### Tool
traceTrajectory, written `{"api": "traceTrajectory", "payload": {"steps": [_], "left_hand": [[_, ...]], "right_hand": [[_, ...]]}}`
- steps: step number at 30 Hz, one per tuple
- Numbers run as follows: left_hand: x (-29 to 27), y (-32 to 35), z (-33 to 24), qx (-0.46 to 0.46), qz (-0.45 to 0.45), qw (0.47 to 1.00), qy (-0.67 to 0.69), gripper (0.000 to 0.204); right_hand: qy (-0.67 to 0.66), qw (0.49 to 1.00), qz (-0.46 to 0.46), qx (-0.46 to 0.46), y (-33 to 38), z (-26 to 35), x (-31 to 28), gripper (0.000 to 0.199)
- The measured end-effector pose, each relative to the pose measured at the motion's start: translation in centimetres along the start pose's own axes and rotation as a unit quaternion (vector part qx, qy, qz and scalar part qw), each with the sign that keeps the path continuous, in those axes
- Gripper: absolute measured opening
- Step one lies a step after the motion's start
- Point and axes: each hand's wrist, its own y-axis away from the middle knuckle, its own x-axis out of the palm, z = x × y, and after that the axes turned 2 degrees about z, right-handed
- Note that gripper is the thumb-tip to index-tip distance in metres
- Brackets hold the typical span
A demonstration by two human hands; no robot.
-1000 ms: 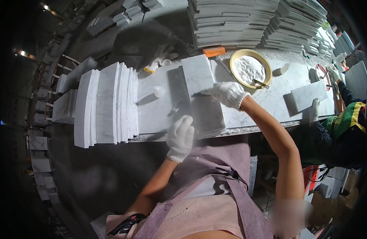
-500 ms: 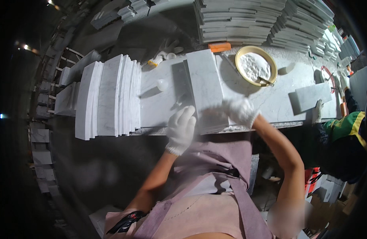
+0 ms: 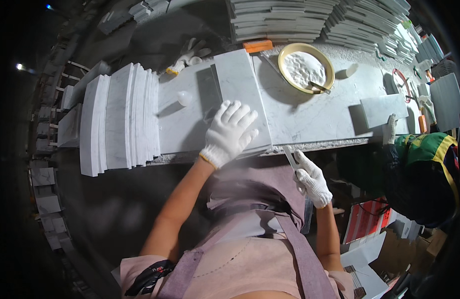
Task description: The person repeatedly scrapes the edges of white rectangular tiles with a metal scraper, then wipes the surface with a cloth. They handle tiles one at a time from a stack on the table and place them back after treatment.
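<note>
A long white-grey marble tile [image 3: 240,74] lies on the stone-topped bench before me. My left hand [image 3: 230,133], in a white knit glove, rests on its near half with the fingers spread. My right hand [image 3: 312,179], gloved alike, is closed on a thin, flat, pale blade-like strip [image 3: 289,156] just off the bench's front edge. The strip points up toward the tile's near right corner; its exact kind does not show. A translucent white, rounded piece [image 3: 184,98] stands left of the tile.
Upright tiles [image 3: 121,117] stand in a row at left. A yellow bowl [image 3: 331,74] of white paste with a spatula [image 3: 320,88] sits behind right. An orange block [image 3: 258,46], gloves [image 3: 190,55] and stacked tiles [image 3: 279,20] lie farther back. A co-worker [image 3: 424,159] holds another tile [image 3: 384,110] at right.
My left hand has moved from the tile's near left edge onto its face, fingers spreading. My right hand, blurred over the tile before, has drawn back toward me, off the bench edge.
</note>
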Motion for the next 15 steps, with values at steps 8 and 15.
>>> {"api": "traceTrajectory", "payload": {"steps": [8, 15], "left_hand": [[-1.4, 2.2, -3.2, 0.036, 0.061, 0.997, 0.001, 0.055], [-6.2, 4.8, -8.7, -0.032, 0.138, 0.990, -0.001, 0.039]], "right_hand": [[-0.060, 0.998, -0.022, 0.021, -0.2, -2.0, 1.3, 0.084], [0.016, 0.995, 0.031, 0.098, 2.5, -1.7, -1.6, 0.083]]}}
